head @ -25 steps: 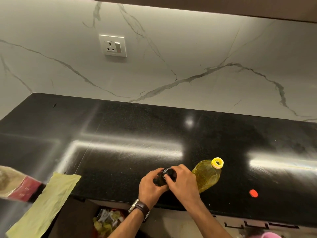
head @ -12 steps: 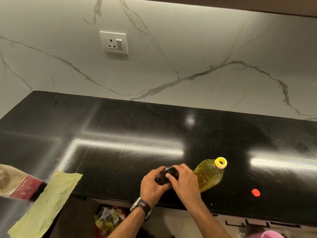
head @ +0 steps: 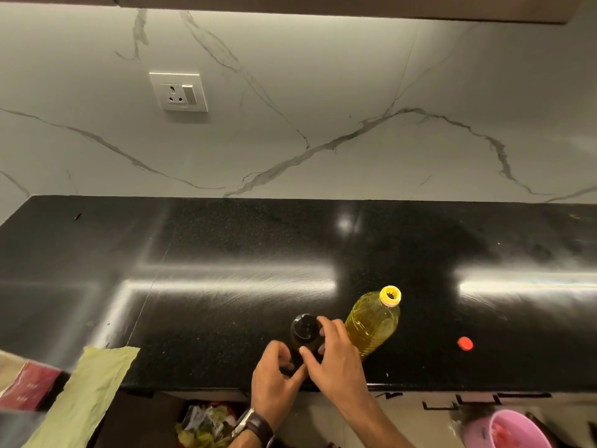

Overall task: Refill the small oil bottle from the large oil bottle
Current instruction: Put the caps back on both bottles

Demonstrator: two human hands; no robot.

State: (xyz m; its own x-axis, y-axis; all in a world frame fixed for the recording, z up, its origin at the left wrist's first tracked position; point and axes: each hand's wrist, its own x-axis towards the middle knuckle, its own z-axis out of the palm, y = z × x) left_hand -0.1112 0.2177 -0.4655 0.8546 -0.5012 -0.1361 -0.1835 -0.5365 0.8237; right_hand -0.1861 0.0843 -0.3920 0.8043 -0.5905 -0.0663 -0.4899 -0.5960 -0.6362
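Observation:
The small oil bottle point(head: 305, 329) is dark with a black cap and stands near the front edge of the black counter point(head: 210, 253). My left hand point(head: 276, 375) curls around its lower part. My right hand point(head: 334, 354) rests against the bottle's right side below the cap, with its fingers spread and its thumb across the body. The large oil bottle point(head: 371, 321) stands just to the right, full of yellow oil, and its yellow-ringed mouth is uncapped. Its red cap point(head: 465, 343) lies on the counter further right.
A yellow-green cloth point(head: 87, 392) hangs over the counter's front left edge beside a red-labelled packet point(head: 26, 386). Below the counter are a bin of waste point(head: 203, 425) and a pink tub point(head: 513, 431). A wall socket point(head: 179, 92) sits on the marble backsplash.
My right hand has come off the small bottle's cap and slid down beside it, so the cap now shows. My left hand has dropped lower on the bottle.

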